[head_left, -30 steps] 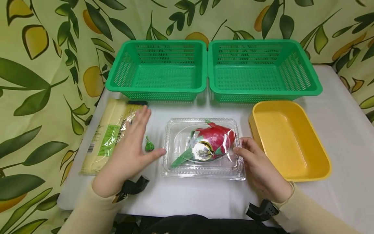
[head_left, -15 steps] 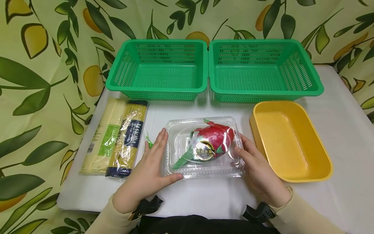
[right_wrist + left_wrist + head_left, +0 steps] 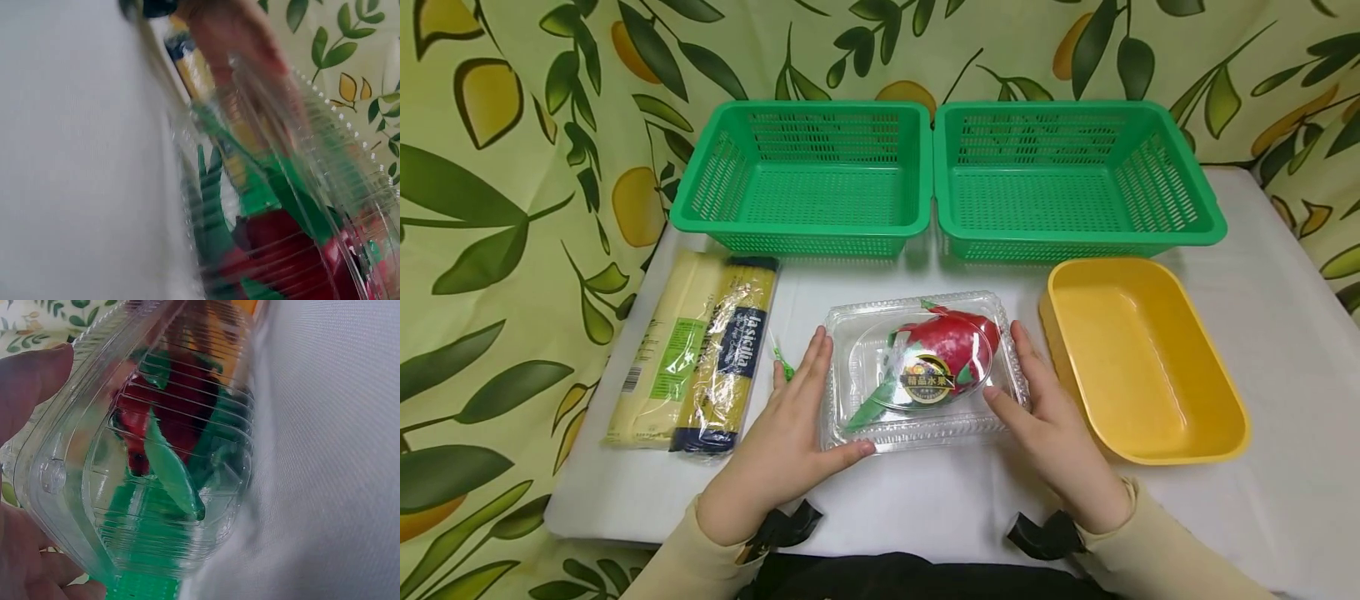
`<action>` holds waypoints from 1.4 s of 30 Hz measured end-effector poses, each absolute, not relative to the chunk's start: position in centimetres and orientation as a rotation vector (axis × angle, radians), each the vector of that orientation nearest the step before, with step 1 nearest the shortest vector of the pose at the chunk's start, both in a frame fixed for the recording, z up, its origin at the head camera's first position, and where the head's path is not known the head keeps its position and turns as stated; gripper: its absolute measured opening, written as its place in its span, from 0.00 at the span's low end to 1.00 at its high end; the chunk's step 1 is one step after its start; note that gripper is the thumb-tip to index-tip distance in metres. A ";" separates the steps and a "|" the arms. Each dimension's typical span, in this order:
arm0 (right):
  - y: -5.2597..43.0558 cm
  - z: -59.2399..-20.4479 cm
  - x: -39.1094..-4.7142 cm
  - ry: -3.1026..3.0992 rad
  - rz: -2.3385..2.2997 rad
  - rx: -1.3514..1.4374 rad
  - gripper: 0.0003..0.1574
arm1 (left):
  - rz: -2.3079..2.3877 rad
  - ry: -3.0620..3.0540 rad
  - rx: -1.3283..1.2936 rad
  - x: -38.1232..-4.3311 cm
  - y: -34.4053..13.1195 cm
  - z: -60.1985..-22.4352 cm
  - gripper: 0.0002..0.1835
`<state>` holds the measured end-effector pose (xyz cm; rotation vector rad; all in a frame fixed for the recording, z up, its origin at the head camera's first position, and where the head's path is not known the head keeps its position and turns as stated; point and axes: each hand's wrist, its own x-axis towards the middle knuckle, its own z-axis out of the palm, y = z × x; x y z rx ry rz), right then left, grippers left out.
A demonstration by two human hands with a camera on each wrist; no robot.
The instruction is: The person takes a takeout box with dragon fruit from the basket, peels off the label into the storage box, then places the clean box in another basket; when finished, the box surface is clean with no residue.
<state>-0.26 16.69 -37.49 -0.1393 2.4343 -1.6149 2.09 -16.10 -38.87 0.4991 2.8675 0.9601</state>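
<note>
A clear plastic fruit box [image 3: 842,333] with a closed lid and a black-and-gold sticker lies in front of me on the white table. Inside it are a red dragon fruit [image 3: 961,335] with green scales and a long green leaf-like piece [image 3: 872,407]. My left hand [image 3: 782,450] holds the box's left front corner, its fingers along the left side and the thumb at the front edge. On the right side, my right hand [image 3: 1058,437] holds the box with its thumb over the lid. In the left wrist view, the box's ribbed side [image 3: 231,462] stands close to the tablecloth.
Two green baskets [image 3: 801,227] [image 3: 1082,236] stand side by side at the back. A yellow tub [image 3: 1150,358] is at the right. Two pasta packets [image 3: 658,367] [image 3: 722,367] lie at the left, and a small green wrapped piece [image 3: 782,365] shows behind my left hand.
My left hand has come right, from over the pasta packets onto the box's left corner. The box has shifted slightly back and turned a little. My right thumb has moved further over the lid.
</note>
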 end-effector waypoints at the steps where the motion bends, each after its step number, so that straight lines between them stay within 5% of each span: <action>1: 16.6 -37.5 -0.2 2.501 -1.572 -0.175 0.56 | 0.962 2.867 0.501 2.1 -16.1 -38.8 0.72; 23: 14.0 -37.9 -0.6 3.189 -1.310 -0.780 0.25 | 0.952 2.957 0.541 2.2 -15.9 -38.8 0.76; 42: 13.0 -37.5 -0.4 3.169 -1.432 -0.654 0.06 | 0.970 2.944 0.551 2.1 -15.9 -38.6 0.76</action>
